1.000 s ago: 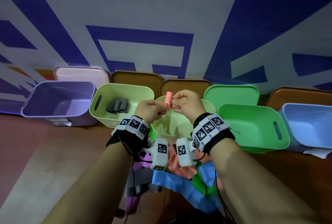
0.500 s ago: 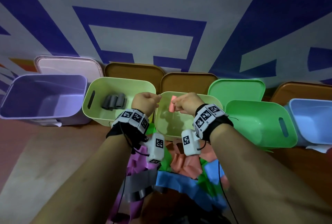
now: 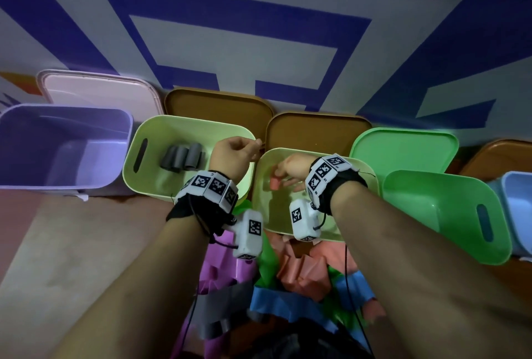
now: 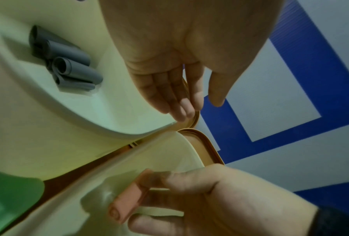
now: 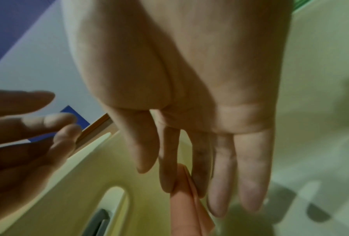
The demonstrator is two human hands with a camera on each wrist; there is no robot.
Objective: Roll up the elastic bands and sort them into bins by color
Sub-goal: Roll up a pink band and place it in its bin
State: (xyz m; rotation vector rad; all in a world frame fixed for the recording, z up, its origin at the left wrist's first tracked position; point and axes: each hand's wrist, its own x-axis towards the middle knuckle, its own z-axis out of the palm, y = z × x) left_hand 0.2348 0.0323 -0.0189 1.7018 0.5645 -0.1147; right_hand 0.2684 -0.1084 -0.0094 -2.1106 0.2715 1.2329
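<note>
Reaching down into the pale yellow-green plastic bin (image 3: 357,174) in the middle of the row, the right hand (image 3: 290,170) pinches the small salmon-pink rolled elastic band (image 3: 275,183) between the index and middle fingers (image 5: 167,175), low inside the bin but, as far as I can see, not yet touching its floor. One second ago both hands held this roll together above the bins; now the left hand (image 3: 230,157) has let it go and hangs with relaxed, nearly straight fingers, holding nothing, over the gap between this bin and the second pale yellow-green plastic bin (image 3: 149,134) on its left. In that neighbouring bin lie three grey rolled bands (image 3: 180,158), side by side. This change means, I think, that the rolling of the pink band is finished and only the release is left, so this bin becomes the place for pink. The middle bin seems to hold no other roll. The lavender plastic bin (image 3: 17,117), the bright green plastic bin (image 3: 431,186) and the light blue plastic bin (image 3: 512,186) show no bands inside. Near the person's body, below the forearms, a heap of loose flat bands (image 3: 305,272) in pink, blue, green, purple and grey lies unrolled, so most of the task is not yet done.
</note>
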